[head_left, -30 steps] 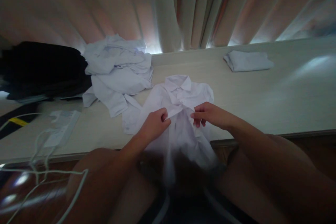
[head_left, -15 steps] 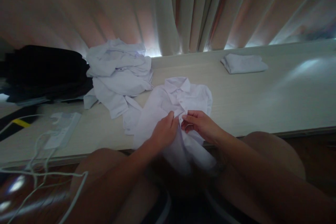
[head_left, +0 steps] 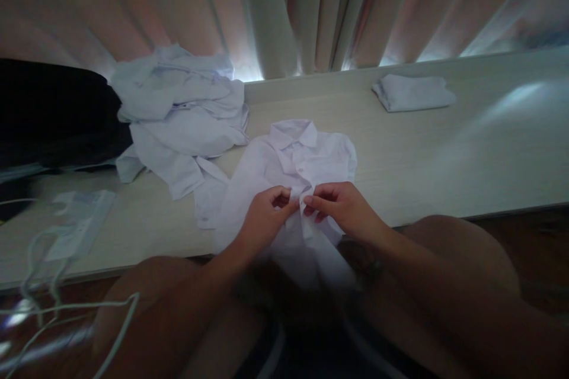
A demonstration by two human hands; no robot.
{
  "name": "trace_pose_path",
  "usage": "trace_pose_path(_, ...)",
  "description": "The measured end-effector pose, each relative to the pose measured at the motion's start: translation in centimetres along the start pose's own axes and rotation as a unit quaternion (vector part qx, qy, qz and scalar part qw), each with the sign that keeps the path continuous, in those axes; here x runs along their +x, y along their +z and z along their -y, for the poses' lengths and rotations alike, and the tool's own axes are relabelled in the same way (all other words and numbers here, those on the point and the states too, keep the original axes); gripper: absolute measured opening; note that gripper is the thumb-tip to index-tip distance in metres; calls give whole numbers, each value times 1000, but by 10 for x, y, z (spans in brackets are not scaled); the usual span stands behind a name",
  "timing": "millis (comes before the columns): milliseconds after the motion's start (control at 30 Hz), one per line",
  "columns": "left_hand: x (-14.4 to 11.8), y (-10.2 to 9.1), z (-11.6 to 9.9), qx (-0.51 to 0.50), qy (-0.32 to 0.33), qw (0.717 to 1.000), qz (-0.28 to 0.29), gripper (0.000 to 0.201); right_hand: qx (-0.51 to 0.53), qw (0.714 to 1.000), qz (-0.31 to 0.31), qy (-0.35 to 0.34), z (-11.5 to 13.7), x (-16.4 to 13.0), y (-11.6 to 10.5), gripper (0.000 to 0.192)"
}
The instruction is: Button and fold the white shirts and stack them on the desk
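A white collared shirt [head_left: 249,189] lies face up on the pale tabletop, its collar pointing away from me and its lower end hanging over the front edge. My left hand [head_left: 269,213] pinches one side of the button placket, thumb and fingers closed on the cloth. Close beside it, my right hand [head_left: 338,204] grips the other front edge between thumb and fingertips, near a button. The fingertips of both hands almost meet at the middle of the shirt. Whether the button sits in its hole is too small to tell.
A heap of white shirts [head_left: 186,112] lies at the back left, beside a black pile of cloth [head_left: 53,112]. One folded white garment [head_left: 415,93] rests at the back right. A white power strip [head_left: 82,225] with cables is at the front left. Curtains [head_left: 271,18] hang behind.
My left hand has turned so its thumb and fingers show more, and it stays on the placket. The right hand keeps its pinch. The view has shifted slightly.
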State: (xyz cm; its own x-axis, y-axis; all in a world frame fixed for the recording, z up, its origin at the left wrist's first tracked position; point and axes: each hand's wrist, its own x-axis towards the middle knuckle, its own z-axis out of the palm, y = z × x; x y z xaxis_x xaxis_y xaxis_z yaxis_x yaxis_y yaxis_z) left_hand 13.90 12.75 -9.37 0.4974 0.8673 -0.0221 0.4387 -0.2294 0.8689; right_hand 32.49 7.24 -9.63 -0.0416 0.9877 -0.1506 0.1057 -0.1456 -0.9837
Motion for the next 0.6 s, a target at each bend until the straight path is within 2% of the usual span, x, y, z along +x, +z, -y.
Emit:
trace_pose_path(167, -6, -1, -3, -93, -29, 992, 81, 20, 0, 1000, -10, 6, -1, 0, -2, 26)
trace_pose_path(233, -7, -1, -4, -118, -44, 987, 97, 23, 1, 1000, -12, 11, -1, 0, -2, 26)
trace_pose_path(600, -3, -5, -10, -132, -82, 986, 67, 20, -7, 999, -30, 18, 3, -1, 2, 26)
